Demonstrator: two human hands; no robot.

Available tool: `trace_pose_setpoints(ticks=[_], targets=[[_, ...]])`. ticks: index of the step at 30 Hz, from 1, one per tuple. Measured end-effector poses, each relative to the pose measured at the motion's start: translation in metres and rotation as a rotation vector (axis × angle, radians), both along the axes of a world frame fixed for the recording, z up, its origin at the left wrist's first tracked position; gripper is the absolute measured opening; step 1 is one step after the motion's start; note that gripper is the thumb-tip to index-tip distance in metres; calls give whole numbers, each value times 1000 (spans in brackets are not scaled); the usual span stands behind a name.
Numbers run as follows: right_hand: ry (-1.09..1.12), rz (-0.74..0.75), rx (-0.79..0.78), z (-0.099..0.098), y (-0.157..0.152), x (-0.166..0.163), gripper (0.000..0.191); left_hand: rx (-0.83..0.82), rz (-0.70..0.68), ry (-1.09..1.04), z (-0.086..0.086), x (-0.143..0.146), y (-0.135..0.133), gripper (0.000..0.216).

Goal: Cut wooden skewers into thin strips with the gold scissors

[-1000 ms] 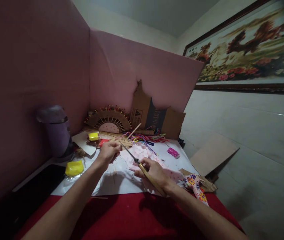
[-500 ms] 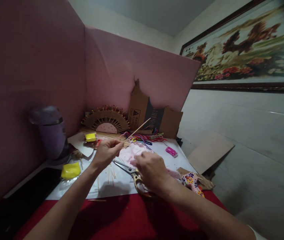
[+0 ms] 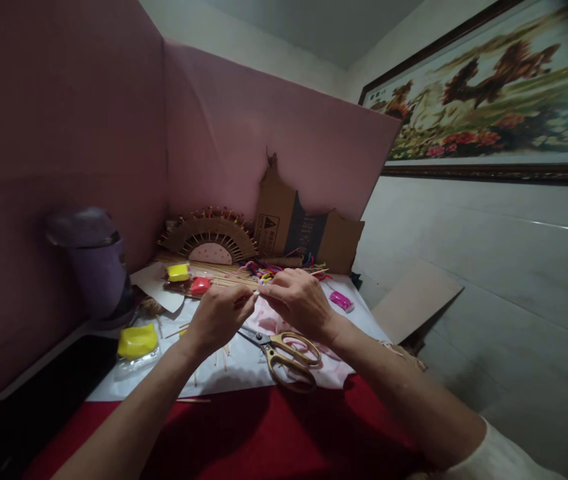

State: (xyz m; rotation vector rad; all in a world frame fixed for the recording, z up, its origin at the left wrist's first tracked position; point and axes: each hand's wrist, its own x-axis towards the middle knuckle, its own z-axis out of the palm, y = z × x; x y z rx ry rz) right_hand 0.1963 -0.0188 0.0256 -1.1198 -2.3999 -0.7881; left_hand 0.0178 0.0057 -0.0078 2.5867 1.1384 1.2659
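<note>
Left of the steel scissors with gold-coloured handles (image 3: 267, 346), a yellow block in clear plastic wrap (image 3: 137, 341) lies on the white-covered tabletop (image 3: 114, 388). Beyond the scissors' blades, left hand (image 3: 219, 321): fingers pinched closed; contents hidden. Beyond the handles, right hand (image 3: 300, 301): fingers closed on a thin, pale wooden stick (image 3: 321, 271), its end projecting right of them. Right of the scissors, farther back: small magenta packet (image 3: 341, 301).
</note>
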Motion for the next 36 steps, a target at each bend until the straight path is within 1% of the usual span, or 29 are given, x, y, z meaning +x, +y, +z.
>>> trace_pose_setpoints(ticks=[3,6,7,9,11,13,15,19,21,22,25,28,33,36], targets=[[24,-34,-15,-5,1,-5,26,4,39,4,-5,2,2,26],[58,-152,-46,-11,0,-17,25,-59,79,-42,-8,4,4,27],[94,-190,-71,-13,0,-21,24,-101,68,-78,-8,4,5,27],[214,-230,-162,-14,3,-26,21,-229,3,-176,-7,3,7,27],[376,-224,-276,-13,7,-26,17,-433,-85,-306,-5,1,9,26],[553,-197,-417,-12,12,-23,13,-665,-182,-452,-3,-1,10,23],[754,-152,-604,-13,15,-20,15,-831,-274,-583,-1,-2,9,22],[1137,16,-1065,-21,15,-16,33,-1030,-408,-752,-1,0,7,23],[1271,70,-1232,-24,12,-17,36,-1110,-440,-833,-2,2,6,24],[1321,81,-1283,-26,10,-18,35,-1129,-434,-875,-3,4,6,24],[1433,96,-1304,-27,6,-22,33,-1128,-368,-959,-4,6,6,25],[1479,133,-1260,-26,3,-28,34,-1127,-334,-977,-5,8,5,24],[1496,106,-1152,-29,2,-31,35,-1181,-334,-1024,-5,10,2,16],[1553,97,-1152,-32,5,-29,37,-1230,-368,-1038,-7,10,4,12]])
